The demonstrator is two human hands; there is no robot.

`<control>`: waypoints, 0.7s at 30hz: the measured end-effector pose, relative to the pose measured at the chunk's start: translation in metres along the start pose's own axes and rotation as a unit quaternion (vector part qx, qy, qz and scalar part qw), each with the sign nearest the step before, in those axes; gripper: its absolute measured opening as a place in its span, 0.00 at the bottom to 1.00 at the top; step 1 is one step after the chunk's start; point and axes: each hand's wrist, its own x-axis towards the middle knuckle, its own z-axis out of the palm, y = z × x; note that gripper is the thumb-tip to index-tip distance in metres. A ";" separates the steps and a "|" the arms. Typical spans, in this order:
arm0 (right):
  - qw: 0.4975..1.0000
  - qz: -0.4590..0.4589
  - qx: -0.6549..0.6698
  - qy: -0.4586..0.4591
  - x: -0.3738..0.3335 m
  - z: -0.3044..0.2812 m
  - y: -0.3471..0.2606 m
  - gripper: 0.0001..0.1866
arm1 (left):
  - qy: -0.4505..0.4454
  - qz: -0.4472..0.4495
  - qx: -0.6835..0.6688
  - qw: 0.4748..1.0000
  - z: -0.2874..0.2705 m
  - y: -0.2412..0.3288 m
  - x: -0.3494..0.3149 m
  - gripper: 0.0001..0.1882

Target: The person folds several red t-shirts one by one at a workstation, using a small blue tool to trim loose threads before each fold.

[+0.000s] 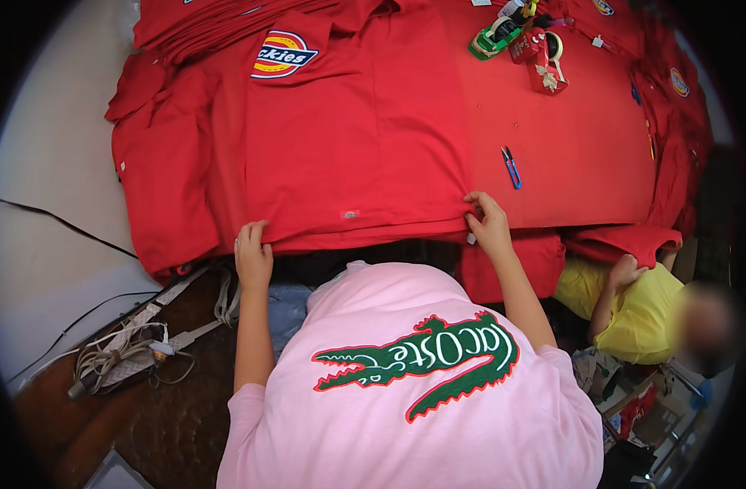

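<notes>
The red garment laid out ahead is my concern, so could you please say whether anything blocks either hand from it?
Nothing visible does: the left hand and right hand both touch the near edge of the red garment. The blue snips lie to its right.

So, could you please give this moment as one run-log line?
left hand: at red garment, near edge, left; right hand: same edge, right; blue snips: on red surface
</notes>
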 end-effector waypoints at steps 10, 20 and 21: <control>0.959 -0.083 -0.262 -0.066 -0.063 -0.025 0.012 0.12 | -0.084 -0.005 -0.008 0.996 -0.024 -0.033 -0.032 0.10; 0.988 -0.100 -0.097 0.064 0.059 0.043 -0.070 0.17 | -0.041 0.105 -0.132 0.985 0.026 0.052 0.092 0.17; 0.991 -0.112 -0.067 0.028 0.079 0.070 -0.090 0.22 | -0.081 0.148 -0.123 0.978 0.037 0.075 0.113 0.23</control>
